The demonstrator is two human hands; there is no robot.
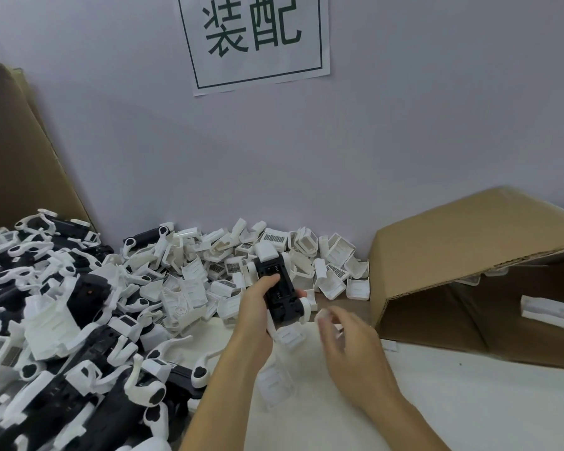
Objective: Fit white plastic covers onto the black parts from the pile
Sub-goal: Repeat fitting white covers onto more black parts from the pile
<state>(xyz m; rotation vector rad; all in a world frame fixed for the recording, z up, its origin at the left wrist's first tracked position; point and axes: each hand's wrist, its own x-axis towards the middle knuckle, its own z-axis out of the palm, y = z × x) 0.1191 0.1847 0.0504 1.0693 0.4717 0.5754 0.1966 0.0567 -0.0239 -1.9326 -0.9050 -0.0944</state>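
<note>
- Nearest, the right hand (345, 343) hangs just right of and a little below the black part; it is blurred, fingers loosely curled, and something small and white shows at its fingertips (323, 315). Whether that is a pinched cover or a piece lying behind, I cannot tell.
- Just left of it, the left hand (258, 307) grips one black part (279, 292), thumb lying across its upper face, fingers wrapped underneath.
- The part's long axis runs from the palm up and away toward the wall, tilted slightly left at the far end. White pieces show at both its ends.
- The relation that matters: the part's near end with its white roller-like piece faces the right hand, so a cover would probably come in from the right and below, the right hand being the nearer free one.
- Counts: two hands, one black part held. Two or three loose white covers (275, 387) lie on the table (469, 402) below the grip.
- Left of the grip, a pile (62, 320) of black parts with white arms, too many to count.
- Beyond the grip, a heap of white covers (274, 252) against the wall, dozens.
- Right of the grip, one open box (453, 249) on its side, one white piece (546, 310) plainly inside.
- Farthest, one sign (254, 37) on the wall; cardboard (17, 151) leans at far left.
</note>
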